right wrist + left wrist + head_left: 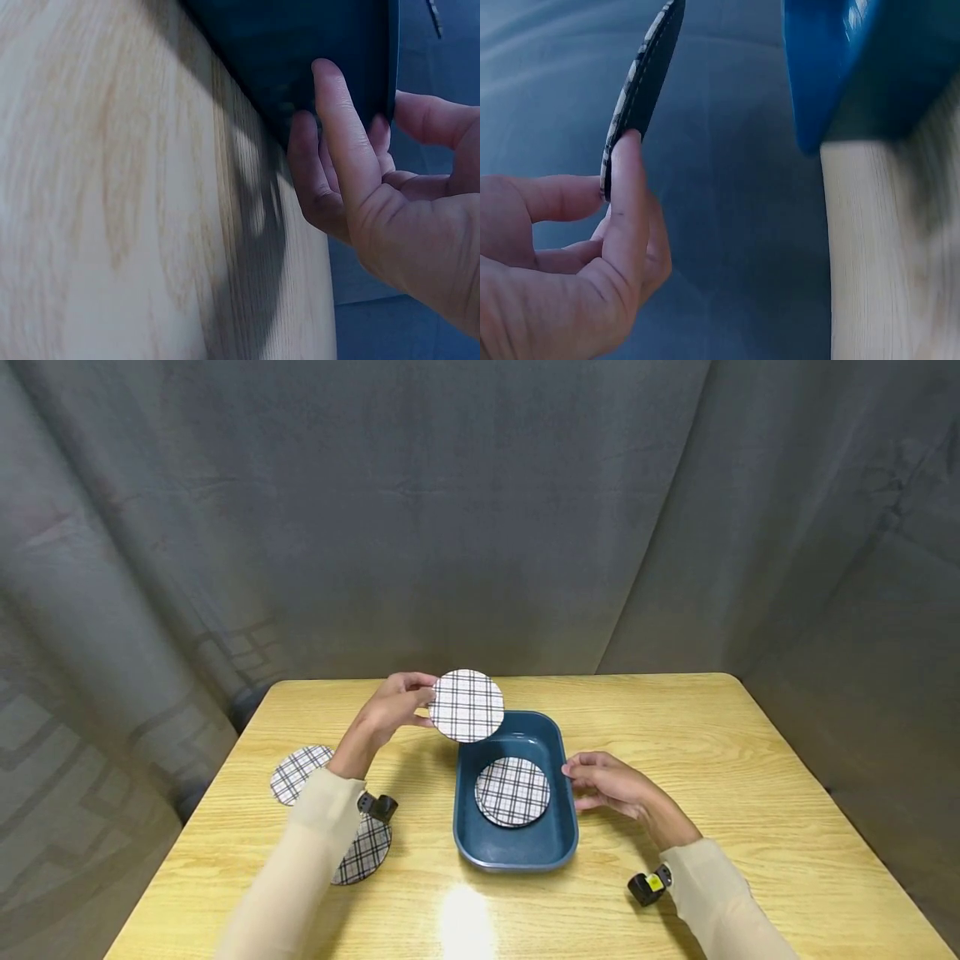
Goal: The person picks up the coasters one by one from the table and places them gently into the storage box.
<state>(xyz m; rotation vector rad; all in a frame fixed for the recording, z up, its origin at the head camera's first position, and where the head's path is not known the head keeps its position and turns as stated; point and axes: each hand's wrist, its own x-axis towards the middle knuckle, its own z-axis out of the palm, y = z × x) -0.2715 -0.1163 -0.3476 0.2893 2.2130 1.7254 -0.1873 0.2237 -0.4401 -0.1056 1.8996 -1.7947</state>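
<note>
My left hand (397, 702) pinches a round white-and-black plaid coaster (467, 706) by its left edge, thumb on the plaid face and fingers behind. It is held up over the far left corner of a blue plastic bin (517, 856), overlapping the rim in the head view. The left wrist view shows this coaster (649, 90) edge-on, with a dark back and stitched border. Inside the bin, another plaid coaster (512, 792) lies flat. At the bin's right side, my right hand (607, 781) holds the wall (330, 30), thumb at the rim and fingers against the outside.
Two more plaid coasters lie on the wooden table (675, 727) at the left: one lighter coaster (298, 772) and one darker coaster (363, 852), both partly covered by my left arm. A grey curtain (450, 527) hangs behind the table's far edge.
</note>
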